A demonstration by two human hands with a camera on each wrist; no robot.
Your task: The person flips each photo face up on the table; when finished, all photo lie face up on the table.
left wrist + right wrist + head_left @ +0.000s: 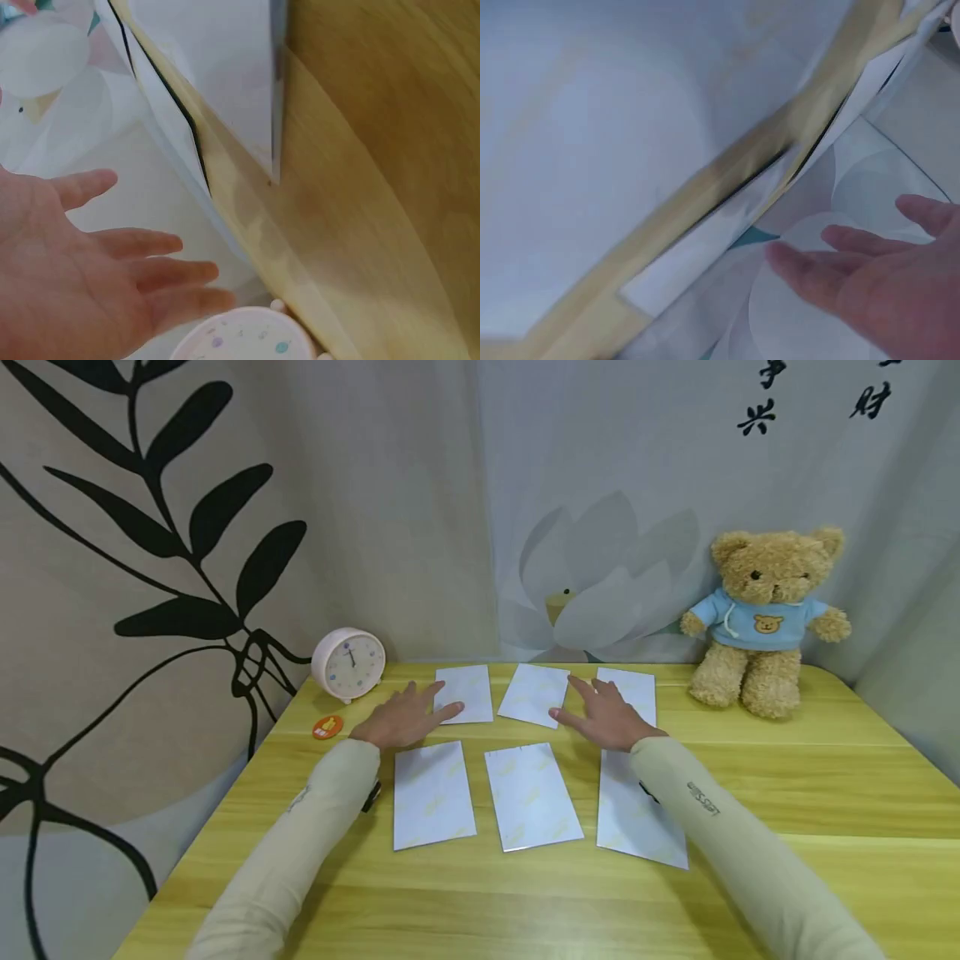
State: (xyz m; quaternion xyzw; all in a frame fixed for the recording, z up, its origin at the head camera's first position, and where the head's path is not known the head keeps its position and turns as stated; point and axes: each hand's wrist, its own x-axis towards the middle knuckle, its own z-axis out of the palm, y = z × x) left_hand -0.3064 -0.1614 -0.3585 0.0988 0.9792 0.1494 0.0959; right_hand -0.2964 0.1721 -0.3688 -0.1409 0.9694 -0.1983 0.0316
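Head view, writing: black brush characters on the curtain [757,418], upper right; small print on the right sleeve [702,799], unreadable.
Head view, sheets: six white rectangular sheets with faint yellow marks, two rows of three on the yellow table [825,793]; far-left sheet [467,693], far-middle sheet [534,694].
Head view, hands: left hand [401,717] flat, fingers spread, tips at far-left sheet; right hand [604,714] flat, fingers spread, thumb touching far-middle sheet.
Head view, surroundings: pink clock [348,663], orange tag [327,727], teddy bear [765,618].
Left wrist view: palm [67,285] open, fingers apart, holding nothing; clock rim [244,341] below.
Right wrist view: fingers [825,270] straight, slightly apart; blurred.
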